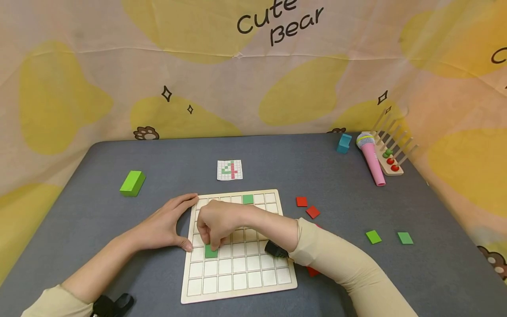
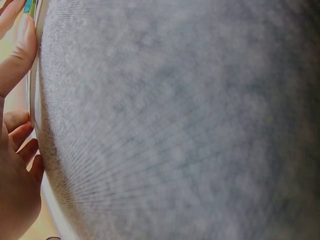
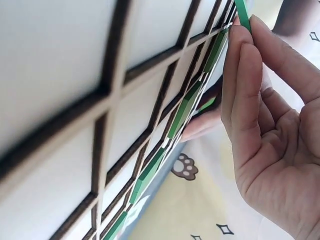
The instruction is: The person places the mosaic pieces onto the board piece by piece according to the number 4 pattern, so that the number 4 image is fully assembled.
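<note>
Working over a grey table, at a wooden grid board lying flat near the front edge, roughly midway between the left and right edges. Bracing the board's left rim with the left hand, fingers straight and relaxed, thumb against the rim, gripping nothing. Reaching across the board with the right hand, fingers curled down and pinching a green tile at their tips. Setting that tile into a cell in the board's second column from the left, just below the middle rows. Judging the care needed: keeping the tile level, lining its edges up with the cell's dark dividers, pressing straight down without letting it ride up on a divider, and holding the board steady meanwhile. Leaving a green block near the left edge, a pink toy microphone toward the far right corner, a pattern card just beyond the board, another green tile in the board's top row, and loose red tiles beside its right rim.
</note>
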The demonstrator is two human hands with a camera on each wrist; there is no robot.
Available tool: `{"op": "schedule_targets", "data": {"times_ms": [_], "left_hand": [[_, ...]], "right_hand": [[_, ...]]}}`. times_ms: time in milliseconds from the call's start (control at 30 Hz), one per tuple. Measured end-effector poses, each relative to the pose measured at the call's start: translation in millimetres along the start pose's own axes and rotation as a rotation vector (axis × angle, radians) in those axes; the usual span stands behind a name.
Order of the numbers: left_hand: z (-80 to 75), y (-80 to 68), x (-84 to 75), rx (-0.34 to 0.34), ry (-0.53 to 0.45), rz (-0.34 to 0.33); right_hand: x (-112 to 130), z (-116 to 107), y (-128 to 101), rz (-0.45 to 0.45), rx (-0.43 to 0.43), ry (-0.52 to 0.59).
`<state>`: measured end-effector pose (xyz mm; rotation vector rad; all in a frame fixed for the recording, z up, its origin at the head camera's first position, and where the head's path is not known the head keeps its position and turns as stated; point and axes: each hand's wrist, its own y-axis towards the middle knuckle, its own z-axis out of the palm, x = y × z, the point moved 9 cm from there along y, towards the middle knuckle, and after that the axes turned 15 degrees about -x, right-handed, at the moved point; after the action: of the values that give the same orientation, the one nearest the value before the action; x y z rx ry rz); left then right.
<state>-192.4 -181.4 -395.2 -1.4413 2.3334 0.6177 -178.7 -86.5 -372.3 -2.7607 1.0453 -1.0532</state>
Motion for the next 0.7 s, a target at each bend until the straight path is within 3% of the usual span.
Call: {"op": "schedule_targets", "data": {"times_ms": [700], "left_hand": [[-1.0, -0.1, -1.0, 0.007, 0.0, -0.007]], "right_hand": [[-1.3, 3.1, 0.5, -0.014, 0.003, -0.056]]}}
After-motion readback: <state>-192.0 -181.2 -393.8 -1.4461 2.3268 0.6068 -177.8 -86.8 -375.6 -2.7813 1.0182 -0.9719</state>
